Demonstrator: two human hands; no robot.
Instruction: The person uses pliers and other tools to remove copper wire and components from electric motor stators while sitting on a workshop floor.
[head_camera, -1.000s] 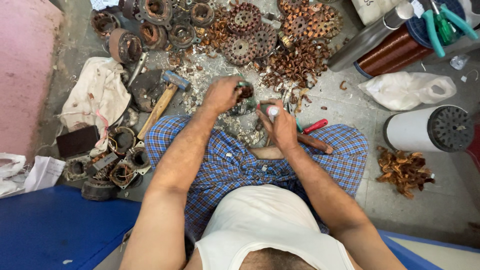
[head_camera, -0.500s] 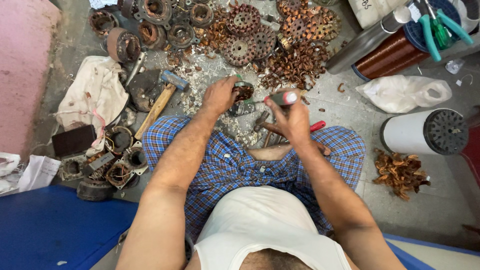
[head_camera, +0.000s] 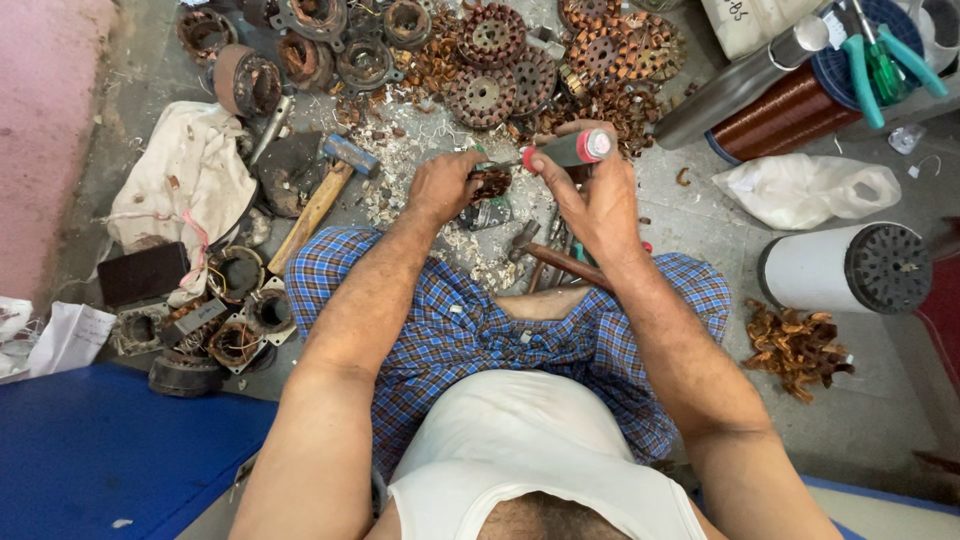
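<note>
The person sits on the grey concrete floor (head_camera: 700, 230) with knees spread under a blue checked cloth. The left hand (head_camera: 445, 185) rests just beyond the left knee, its fingers (head_camera: 470, 165) curled shut around a small rusty motor stator wound with copper wire (head_camera: 490, 185), pinning it to the floor. The right hand (head_camera: 600, 200) is slightly to the right and raised above it, fingers (head_camera: 545, 165) wrapped tight around the grey-and-red handled screwdriver (head_camera: 575, 148).

The screwdriver's long axis runs nearly left to right: the red-capped butt points right and a little far, and the thin shaft reaches left toward the left hand, its tip meeting or just short of the stator at the left fingertips; the exact contact is hidden by the fingers. So the stator lies left of and slightly nearer than the right hand's grip, directly under the left hand, which is the nearer of the two to it.

A wooden-handled steel hammer (head_camera: 320, 195) lies on the floor to the left of the left hand, handle slanting near-left. Farther away a heap of round brown stators and rotors (head_camera: 500, 70) spreads across the floor, with pale shavings between it and the hands. A white cylinder with a dark slotted end (head_camera: 845, 268) lies well apart on the right.
</note>
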